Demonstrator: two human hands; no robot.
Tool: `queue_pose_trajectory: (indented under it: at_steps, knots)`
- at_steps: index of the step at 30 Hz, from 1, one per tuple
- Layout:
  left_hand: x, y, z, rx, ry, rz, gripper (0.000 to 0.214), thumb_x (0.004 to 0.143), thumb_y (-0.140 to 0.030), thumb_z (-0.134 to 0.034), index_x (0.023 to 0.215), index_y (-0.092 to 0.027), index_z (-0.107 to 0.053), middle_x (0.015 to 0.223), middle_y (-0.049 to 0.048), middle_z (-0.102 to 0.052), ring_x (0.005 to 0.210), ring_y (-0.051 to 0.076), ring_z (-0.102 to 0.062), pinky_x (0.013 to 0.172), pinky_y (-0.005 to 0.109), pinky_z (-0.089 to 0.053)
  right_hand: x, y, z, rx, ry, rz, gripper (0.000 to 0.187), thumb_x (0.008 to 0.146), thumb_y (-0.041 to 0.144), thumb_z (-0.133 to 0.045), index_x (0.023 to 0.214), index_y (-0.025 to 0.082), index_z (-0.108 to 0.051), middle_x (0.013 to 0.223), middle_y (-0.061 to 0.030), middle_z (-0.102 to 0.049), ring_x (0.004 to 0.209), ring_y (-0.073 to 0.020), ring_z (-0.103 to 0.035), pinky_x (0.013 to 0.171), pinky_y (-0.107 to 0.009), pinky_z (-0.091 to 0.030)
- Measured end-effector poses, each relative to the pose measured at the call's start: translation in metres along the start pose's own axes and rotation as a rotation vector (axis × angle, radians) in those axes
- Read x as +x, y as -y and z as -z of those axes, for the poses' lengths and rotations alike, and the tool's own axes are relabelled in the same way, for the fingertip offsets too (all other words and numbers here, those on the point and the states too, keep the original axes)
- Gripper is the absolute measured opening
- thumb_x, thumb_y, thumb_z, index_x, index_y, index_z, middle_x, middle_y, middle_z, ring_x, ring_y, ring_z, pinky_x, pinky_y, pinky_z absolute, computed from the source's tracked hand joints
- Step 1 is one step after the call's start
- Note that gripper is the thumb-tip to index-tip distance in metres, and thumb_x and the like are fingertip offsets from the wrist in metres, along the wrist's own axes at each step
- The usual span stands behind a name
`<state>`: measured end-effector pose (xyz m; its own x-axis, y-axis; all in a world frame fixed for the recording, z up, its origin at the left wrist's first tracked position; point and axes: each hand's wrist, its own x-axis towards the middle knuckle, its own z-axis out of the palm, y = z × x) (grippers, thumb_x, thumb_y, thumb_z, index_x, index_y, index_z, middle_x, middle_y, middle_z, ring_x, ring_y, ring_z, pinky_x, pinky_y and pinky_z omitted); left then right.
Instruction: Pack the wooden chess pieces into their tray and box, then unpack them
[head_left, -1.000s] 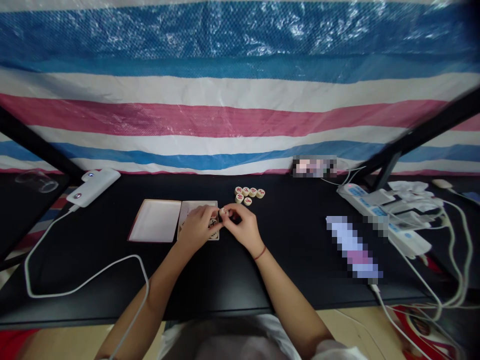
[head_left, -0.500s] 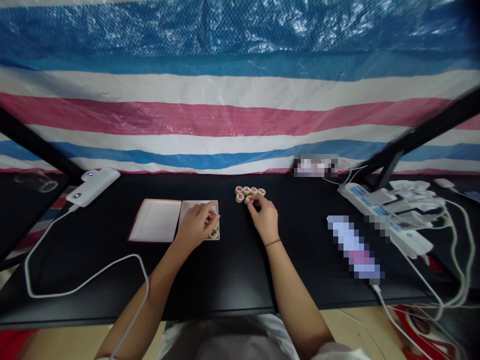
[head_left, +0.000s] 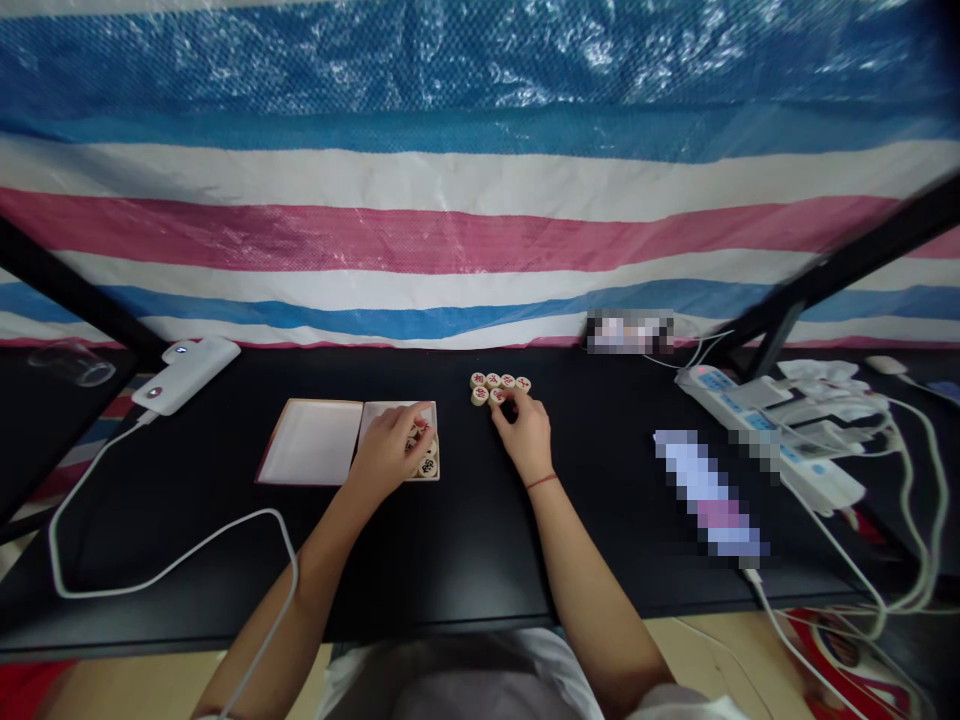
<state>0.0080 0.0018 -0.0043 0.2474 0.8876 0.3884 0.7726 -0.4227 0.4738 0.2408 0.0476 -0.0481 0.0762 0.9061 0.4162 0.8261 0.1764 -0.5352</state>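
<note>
Round Chinese chess pieces with red characters stand on the black table in two rows; a piece in the back row (head_left: pixel 493 381) carries a red mark. My right hand (head_left: pixel 529 432) pinches a xiangqi piece (head_left: pixel 496 397) at the right end of the front row, beside another piece (head_left: pixel 480 396). Over an open shallow box (head_left: pixel 373 412), my left hand (head_left: pixel 386 450) hovers with thumb and forefinger apart. Beneath those fingers lie more pieces (head_left: pixel 427 466), some with black characters, partly hidden by the hand.
The box's white-lined lid (head_left: pixel 311 443) lies to the left. A white power bank (head_left: pixel 191 375) with a cable sits farther left. On the right are a blurred-out phone (head_left: pixel 709 495) and a power strip (head_left: pixel 780 440) with tangled cords. A striped sheet (head_left: pixel 450 240) hangs behind.
My right hand has slid slightly left with the piece, bringing it nearer its neighbour in the front row. In my left hand, the fingers have spread a little over the box.
</note>
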Motion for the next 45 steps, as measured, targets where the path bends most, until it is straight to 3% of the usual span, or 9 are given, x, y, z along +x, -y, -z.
queue_pose_trajectory:
  at_steps: [7,12,16,19,28,34,37,41,45]
  knots:
    - [0.001,0.007,0.003,0.007,-0.031,0.023,0.026,0.093,-0.027,-0.045,0.112,-0.019,-0.061,0.093,0.0061,-0.070,0.088,0.021,-0.063,0.084,0.036,-0.047,0.001,-0.001,0.003,0.035,-0.017,0.026,0.018,0.086,0.031,-0.053,0.095,0.019,-0.063,0.090,-0.0076,-0.068,0.074,-0.0212,-0.056,0.073,-0.034,-0.044]
    - [0.001,0.009,0.007,0.167,-0.012,0.182,0.028,0.092,-0.021,-0.041,0.105,-0.020,-0.066,0.097,0.0077,-0.069,0.094,0.024,-0.060,0.085,0.039,-0.044,-0.003,0.020,0.014,0.080,-0.084,0.089,0.019,0.090,0.032,-0.051,0.096,0.019,-0.064,0.092,-0.0081,-0.067,0.080,-0.0210,-0.058,0.077,-0.034,-0.043]
    - [-0.001,0.003,0.006,0.350,0.109,0.295,0.023,0.090,-0.033,-0.050,0.094,-0.022,-0.070,0.101,0.0091,-0.066,0.102,0.029,-0.054,0.083,0.042,-0.041,-0.013,0.052,0.013,0.197,0.175,0.273,0.028,0.091,0.038,-0.053,0.109,0.019,-0.063,0.084,-0.0037,-0.067,0.077,-0.0177,-0.061,0.074,-0.030,-0.042]
    - [-0.003,0.003,0.002,0.387,0.119,0.283,0.023,0.089,-0.035,-0.053,0.085,-0.021,-0.070,0.102,0.0099,-0.066,0.102,0.029,-0.052,0.082,0.042,-0.039,-0.021,0.068,0.007,0.185,0.320,0.342,0.036,0.092,0.044,-0.054,0.118,0.020,-0.061,0.083,-0.0021,-0.065,0.077,-0.0172,-0.060,0.072,-0.029,-0.040]
    - [-0.007,0.010,0.000,0.280,0.084,0.189,0.020,0.091,-0.033,-0.051,0.082,-0.021,-0.063,0.089,0.0071,-0.069,0.095,0.027,-0.053,0.084,0.042,-0.036,-0.025,0.069,-0.002,0.204,0.392,0.300,0.037,0.094,0.046,-0.050,0.117,0.018,-0.061,0.085,-0.0037,-0.066,0.079,-0.0187,-0.059,0.073,-0.030,-0.039]
    - [-0.001,0.005,0.007,0.117,0.022,0.221,0.015,0.090,-0.032,-0.054,0.090,-0.021,-0.064,0.096,0.0056,-0.069,0.098,0.026,-0.060,0.088,0.043,-0.037,-0.025,0.071,0.000,0.269,0.276,0.297,0.030,0.095,0.036,-0.049,0.115,0.018,-0.061,0.089,-0.0053,-0.067,0.083,-0.0195,-0.060,0.077,-0.032,-0.043]
    - [0.002,-0.003,0.006,-0.069,-0.041,0.177,0.016,0.090,-0.031,-0.052,0.097,-0.021,-0.063,0.097,0.0054,-0.070,0.093,0.022,-0.063,0.087,0.039,-0.043,-0.026,0.072,0.001,0.309,0.198,0.334,0.028,0.089,0.034,-0.058,0.113,0.020,-0.062,0.101,-0.0070,-0.068,0.088,-0.0208,-0.061,0.079,-0.034,-0.045]
    - [0.003,-0.013,0.004,-0.312,-0.027,0.147,0.018,0.092,-0.034,-0.050,0.098,-0.020,-0.061,0.094,0.0044,-0.070,0.084,0.017,-0.064,0.080,0.032,-0.051,-0.029,0.075,0.001,0.361,0.188,0.361,0.024,0.090,0.031,-0.056,0.110,0.023,-0.064,0.104,-0.0071,-0.069,0.092,-0.0213,-0.063,0.082,-0.036,-0.048]
    - [0.001,-0.015,0.003,-0.376,-0.123,0.184,0.015,0.090,-0.033,-0.054,0.096,-0.021,-0.060,0.100,0.0045,-0.070,0.094,0.018,-0.065,0.087,0.034,-0.052,-0.024,0.070,0.006,0.398,0.086,0.294,0.025,0.088,0.032,-0.055,0.109,0.023,-0.065,0.101,-0.0074,-0.069,0.090,-0.0212,-0.063,0.082,-0.037,-0.051]
